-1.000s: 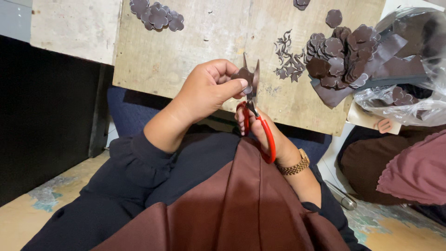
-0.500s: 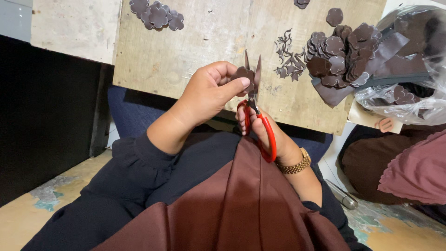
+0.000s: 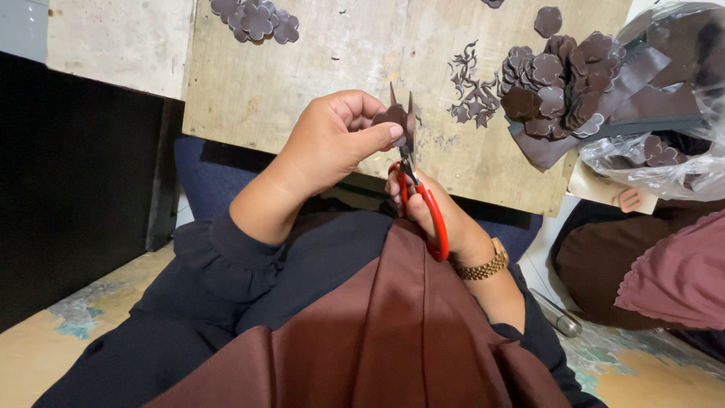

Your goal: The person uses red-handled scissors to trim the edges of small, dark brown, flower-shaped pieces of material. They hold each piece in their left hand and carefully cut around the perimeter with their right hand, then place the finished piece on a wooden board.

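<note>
Where scraps [image 3: 472,94] dot the wooden board [image 3: 302,83], patterned floor [image 3: 72,313], possibly tile, shows.

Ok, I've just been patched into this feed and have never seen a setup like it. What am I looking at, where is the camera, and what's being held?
There is no machine here: these are a person's two bare hands, seen from a camera worn on their head and looking down over their lap.

The left hand pinches a small dark brown flower-shaped piece between thumb and fingers. The right hand, with a gold watch on the wrist, works red-handled scissors, whose blades stand open around that piece.

Just beyond the hands is a worn wooden board. On it lie a big heap of cut brown flower shapes, a smaller cluster at the far left, and thin curly offcuts. A clear plastic bag with more brown material sits at the right.

The dark red cloth below is in the person's lap.
</note>
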